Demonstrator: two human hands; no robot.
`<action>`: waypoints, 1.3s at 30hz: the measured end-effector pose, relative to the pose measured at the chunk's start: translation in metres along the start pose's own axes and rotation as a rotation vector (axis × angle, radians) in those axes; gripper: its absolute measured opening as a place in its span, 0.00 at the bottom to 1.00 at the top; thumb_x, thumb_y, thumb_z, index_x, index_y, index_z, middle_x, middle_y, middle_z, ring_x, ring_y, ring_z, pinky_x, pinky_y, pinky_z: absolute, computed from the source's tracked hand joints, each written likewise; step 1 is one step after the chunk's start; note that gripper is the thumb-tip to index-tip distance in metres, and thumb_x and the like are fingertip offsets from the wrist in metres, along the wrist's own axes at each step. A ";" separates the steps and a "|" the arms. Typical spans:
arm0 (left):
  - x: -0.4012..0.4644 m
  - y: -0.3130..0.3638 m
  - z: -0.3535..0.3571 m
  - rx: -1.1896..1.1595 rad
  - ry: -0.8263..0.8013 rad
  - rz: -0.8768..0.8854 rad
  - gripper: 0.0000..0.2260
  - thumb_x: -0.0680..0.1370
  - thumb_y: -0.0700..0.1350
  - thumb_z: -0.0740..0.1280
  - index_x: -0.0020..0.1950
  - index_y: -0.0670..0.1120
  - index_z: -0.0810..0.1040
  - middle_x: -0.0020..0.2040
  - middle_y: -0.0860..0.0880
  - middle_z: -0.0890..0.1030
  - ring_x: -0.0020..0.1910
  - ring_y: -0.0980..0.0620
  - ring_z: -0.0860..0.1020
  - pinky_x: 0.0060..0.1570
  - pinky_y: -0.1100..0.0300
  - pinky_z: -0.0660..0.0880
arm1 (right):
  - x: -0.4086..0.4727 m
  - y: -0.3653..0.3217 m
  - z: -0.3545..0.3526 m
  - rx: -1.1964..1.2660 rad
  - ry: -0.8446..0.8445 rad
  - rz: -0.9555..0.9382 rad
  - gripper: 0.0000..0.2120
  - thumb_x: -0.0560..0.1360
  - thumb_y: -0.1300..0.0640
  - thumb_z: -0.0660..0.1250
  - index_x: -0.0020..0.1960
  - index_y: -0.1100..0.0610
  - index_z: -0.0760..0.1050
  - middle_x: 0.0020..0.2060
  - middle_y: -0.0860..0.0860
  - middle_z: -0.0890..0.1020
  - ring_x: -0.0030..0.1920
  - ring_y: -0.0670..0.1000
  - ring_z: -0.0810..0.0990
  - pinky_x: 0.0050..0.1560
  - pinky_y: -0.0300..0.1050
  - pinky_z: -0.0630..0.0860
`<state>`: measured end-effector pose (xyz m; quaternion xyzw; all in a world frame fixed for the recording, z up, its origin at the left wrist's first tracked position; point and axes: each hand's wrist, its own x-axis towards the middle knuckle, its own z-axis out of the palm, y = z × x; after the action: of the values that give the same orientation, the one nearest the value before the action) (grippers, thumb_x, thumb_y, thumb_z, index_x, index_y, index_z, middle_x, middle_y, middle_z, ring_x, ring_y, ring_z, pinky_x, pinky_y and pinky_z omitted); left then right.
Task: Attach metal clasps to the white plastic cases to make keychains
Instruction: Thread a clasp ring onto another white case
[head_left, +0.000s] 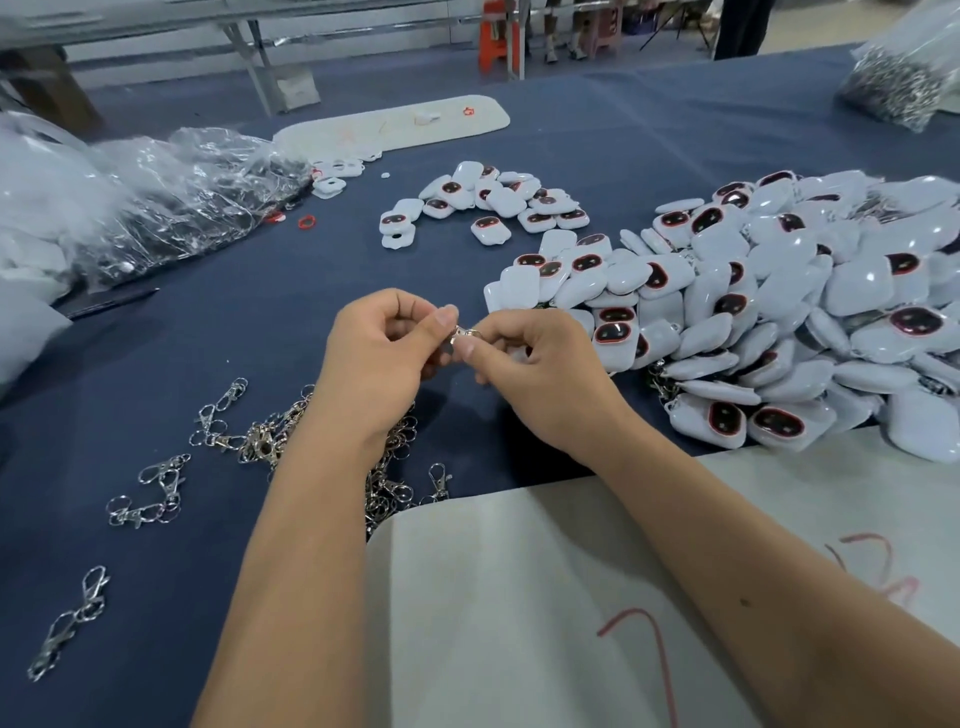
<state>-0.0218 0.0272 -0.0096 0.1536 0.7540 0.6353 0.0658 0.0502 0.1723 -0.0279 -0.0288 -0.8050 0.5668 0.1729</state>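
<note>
Right, on my feed the thing that matters is the small metal clasp (464, 335), held up over the blue tablecloth (311, 322) at the middle of the view. My left hand (382, 364) pinches it from the left between thumb and forefinger, the other fingers curled in. My right hand (535, 374) pinches the same piece from the right with its fingertips (467, 354), so both hands meet on it and most of it is hidden; I cannot tell whether a white case hangs from it.

Just below and left of my left wrist lies the heap of loose clasps (270, 441), silver swivel hooks with rings, partly covered by my forearm. A few stray ones (156, 493) sit further left, and another pair (72, 621) lies near the left edge.

To the right of my hands spreads the big pile of white plastic cases (779, 291), many showing a dark oval window rimmed in red. A smaller scatter of cases (493, 202) lies beyond it, toward the middle of the table.

Under my right forearm lies a pale sheet (519, 597) with red marks drawn on it. At the far left sit crumpled clear plastic bags (171, 197), with two small red rings (306, 222) just beside them. A white oblong board (395, 122) lies further back, and a clear bag of metal parts (898, 88) stands at the far right corner.
</note>
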 end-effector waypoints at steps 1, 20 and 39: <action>0.000 0.000 0.000 -0.011 0.004 0.000 0.08 0.80 0.43 0.72 0.45 0.39 0.80 0.34 0.48 0.84 0.33 0.54 0.79 0.37 0.61 0.78 | 0.000 0.000 0.000 0.027 0.018 0.004 0.08 0.80 0.54 0.72 0.44 0.55 0.86 0.28 0.46 0.78 0.28 0.41 0.70 0.32 0.33 0.66; -0.003 -0.002 -0.007 0.170 -0.062 0.151 0.07 0.75 0.37 0.75 0.44 0.49 0.84 0.38 0.52 0.83 0.37 0.56 0.78 0.41 0.63 0.76 | -0.002 0.005 -0.003 0.075 0.309 -0.057 0.04 0.76 0.62 0.74 0.46 0.53 0.86 0.40 0.48 0.86 0.36 0.58 0.78 0.39 0.47 0.76; -0.006 0.003 0.003 0.132 -0.082 0.224 0.06 0.77 0.37 0.72 0.42 0.46 0.84 0.37 0.48 0.83 0.37 0.54 0.78 0.45 0.54 0.79 | 0.000 0.007 -0.002 0.077 0.209 -0.058 0.06 0.79 0.60 0.72 0.45 0.54 0.86 0.35 0.49 0.86 0.40 0.64 0.81 0.42 0.48 0.79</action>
<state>-0.0153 0.0283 -0.0079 0.2666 0.7690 0.5808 0.0149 0.0496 0.1766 -0.0333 -0.0577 -0.7607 0.5860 0.2732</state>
